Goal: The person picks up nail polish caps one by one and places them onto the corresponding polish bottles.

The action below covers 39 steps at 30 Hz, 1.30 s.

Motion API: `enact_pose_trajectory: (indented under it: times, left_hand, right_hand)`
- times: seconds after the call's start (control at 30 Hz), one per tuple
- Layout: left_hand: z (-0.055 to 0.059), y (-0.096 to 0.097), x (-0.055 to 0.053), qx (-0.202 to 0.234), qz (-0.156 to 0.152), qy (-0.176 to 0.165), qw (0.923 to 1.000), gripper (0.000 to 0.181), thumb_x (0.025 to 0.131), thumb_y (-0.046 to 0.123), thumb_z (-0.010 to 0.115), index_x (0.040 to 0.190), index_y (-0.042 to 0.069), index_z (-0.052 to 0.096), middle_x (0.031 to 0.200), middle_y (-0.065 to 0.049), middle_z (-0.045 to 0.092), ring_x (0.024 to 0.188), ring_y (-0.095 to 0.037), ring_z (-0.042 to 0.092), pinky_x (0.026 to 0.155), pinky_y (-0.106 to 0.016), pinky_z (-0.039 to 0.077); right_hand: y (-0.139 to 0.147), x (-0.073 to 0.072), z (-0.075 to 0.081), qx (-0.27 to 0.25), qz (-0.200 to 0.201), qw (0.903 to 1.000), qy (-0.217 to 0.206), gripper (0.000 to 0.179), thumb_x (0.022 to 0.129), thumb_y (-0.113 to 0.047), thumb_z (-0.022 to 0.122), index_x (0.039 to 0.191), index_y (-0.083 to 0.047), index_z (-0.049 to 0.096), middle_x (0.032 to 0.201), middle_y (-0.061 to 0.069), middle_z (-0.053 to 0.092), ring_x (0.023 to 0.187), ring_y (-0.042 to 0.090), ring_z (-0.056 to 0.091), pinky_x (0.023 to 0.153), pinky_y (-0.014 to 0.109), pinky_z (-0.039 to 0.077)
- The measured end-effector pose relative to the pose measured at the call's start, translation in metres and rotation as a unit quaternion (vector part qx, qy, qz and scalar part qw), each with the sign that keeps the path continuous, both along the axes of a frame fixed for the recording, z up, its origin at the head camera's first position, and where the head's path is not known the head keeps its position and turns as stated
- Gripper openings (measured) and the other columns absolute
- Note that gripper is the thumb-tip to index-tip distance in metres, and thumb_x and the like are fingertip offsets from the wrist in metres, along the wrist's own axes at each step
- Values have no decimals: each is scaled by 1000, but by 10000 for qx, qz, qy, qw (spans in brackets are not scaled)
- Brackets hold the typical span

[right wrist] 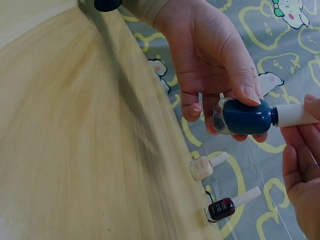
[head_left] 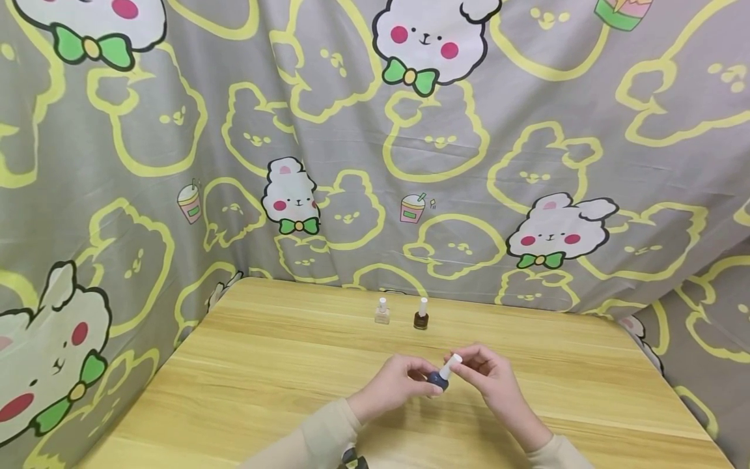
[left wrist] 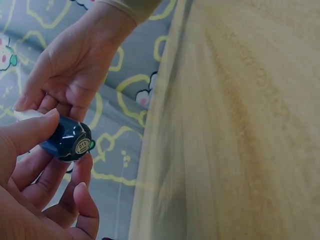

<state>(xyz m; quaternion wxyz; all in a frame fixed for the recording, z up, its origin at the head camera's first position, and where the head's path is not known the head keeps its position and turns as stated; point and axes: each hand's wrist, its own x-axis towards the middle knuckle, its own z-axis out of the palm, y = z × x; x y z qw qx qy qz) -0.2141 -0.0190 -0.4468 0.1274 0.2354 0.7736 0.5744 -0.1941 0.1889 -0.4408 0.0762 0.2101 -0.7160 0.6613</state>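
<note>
A nail polish bottle (head_left: 437,380) of dark blue polish is held tilted above the table between both hands. My left hand (head_left: 398,385) grips its glass body between thumb and fingers. At the other end, my right hand (head_left: 487,376) pinches the white cap (head_left: 451,365) with thumb and fingertips. In the right wrist view the blue bottle (right wrist: 245,116) lies sideways, and the cap (right wrist: 295,115) is still in line with its neck. A round label shows on the bottle's base (left wrist: 82,146) in the left wrist view.
Toward the back of the wooden table (head_left: 281,352) stand a pale pink polish bottle (head_left: 382,314) and a dark red-brown one (head_left: 420,320), both white-capped. Behind them hangs a grey patterned curtain (head_left: 351,150). A dark checkered object (head_left: 353,458) shows by the left sleeve.
</note>
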Motion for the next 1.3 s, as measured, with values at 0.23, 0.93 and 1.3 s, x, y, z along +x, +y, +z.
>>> enact_pose_trajectory:
  times: [0.23, 0.93, 1.3]
  left_hand:
    - [1, 2, 4, -36, 121, 194, 9997, 23, 78, 22, 81, 98, 11, 76, 89, 5, 74, 74, -1, 61, 63, -20, 49]
    - [0, -2, -2, 28, 81, -183, 9998, 29, 83, 22, 76, 110, 12, 73, 100, -2, 74, 86, -12, 63, 68, -23, 48]
    - [2, -2, -2, -8, -123, -123, 9998, 28, 87, 20, 72, 114, 12, 72, 107, -4, 74, 92, -14, 62, 73, -23, 47]
  right_hand:
    - [-6, 3, 1, -5, -653, 9978, 143, 15, 83, 5, 70, 91, 7, 58, 80, -8, 66, 71, 3, 61, 64, 19, 51]
    - [2, 0, 1, -32, -15, 10000, 67, 39, 94, 0, 59, 129, 13, 50, 119, -7, 70, 109, 3, 65, 91, 18, 51]
    - [6, 0, 3, 373, 224, 9990, 121, 32, 97, -4, 56, 127, 6, 58, 116, -7, 72, 109, 4, 66, 92, 19, 51]
